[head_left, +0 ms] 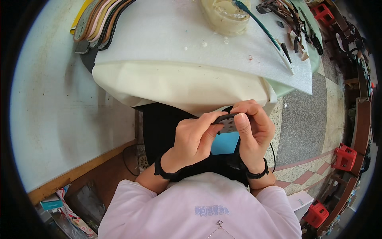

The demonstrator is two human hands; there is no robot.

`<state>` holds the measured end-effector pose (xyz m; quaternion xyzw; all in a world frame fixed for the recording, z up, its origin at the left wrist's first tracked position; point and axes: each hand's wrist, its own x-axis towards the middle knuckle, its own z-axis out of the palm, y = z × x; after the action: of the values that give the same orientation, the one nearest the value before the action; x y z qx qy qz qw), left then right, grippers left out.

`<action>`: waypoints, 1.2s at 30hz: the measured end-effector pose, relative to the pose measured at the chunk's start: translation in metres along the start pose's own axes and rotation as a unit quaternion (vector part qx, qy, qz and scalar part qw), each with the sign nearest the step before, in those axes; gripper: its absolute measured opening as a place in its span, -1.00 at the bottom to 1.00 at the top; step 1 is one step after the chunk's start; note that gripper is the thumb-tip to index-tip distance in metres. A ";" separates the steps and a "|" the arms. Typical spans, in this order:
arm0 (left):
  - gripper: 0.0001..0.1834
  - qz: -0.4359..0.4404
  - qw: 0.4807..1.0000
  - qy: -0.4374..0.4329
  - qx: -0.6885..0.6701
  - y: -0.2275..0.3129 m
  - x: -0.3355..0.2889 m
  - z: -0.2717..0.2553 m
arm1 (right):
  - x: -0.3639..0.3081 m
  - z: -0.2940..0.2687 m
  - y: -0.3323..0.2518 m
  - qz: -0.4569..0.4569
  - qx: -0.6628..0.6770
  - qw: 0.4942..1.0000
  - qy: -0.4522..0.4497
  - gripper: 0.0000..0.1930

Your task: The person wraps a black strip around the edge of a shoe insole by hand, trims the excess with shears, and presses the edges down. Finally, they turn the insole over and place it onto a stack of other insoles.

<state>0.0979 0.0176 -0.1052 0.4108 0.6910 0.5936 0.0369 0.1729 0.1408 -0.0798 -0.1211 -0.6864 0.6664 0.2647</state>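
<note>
Above my lap, both hands pinch a small flat piece with a dark, curved edge and a grey face (228, 126) bearing several dark marks. Its exact kind I cannot make out. My left hand (195, 136) grips its left end between thumb and fingers. On the other end, my right hand (254, 131) has its thumb raised against the near side and its fingers curled behind. Part of the piece is hidden by the fingers. Just below it, a flat bright blue thing (225, 143) lies over the black cloth on my lap.
A table padded with white foam sheet (159, 36) and cream cloth stands ahead. On it are a stack of coloured strips (99, 22), a cloudy tub (227, 20), a teal-handled brush (258, 24) and dark scraps (294, 24). Red stools (344, 157) stand at right.
</note>
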 end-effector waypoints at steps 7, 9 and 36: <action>-0.81 -0.020 1.000 -0.013 -0.006 0.004 -0.002 0.000 | -0.003 -0.005 0.011 0.031 0.055 0.998 0.019 -0.92; -0.82 -0.064 0.998 -0.017 -0.018 0.006 -0.001 -0.002 | -0.003 -0.004 0.012 0.027 0.058 0.998 0.016 -0.91; -0.84 -0.103 0.978 0.159 -0.092 0.026 0.010 -0.040 | -0.021 -0.016 0.012 -0.083 -0.101 0.990 -0.059 -0.70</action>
<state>0.0838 -0.0089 -0.0673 0.2329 0.6693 0.7051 0.0252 0.1963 0.1445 -0.0957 -0.0499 -0.7725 0.5752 0.2646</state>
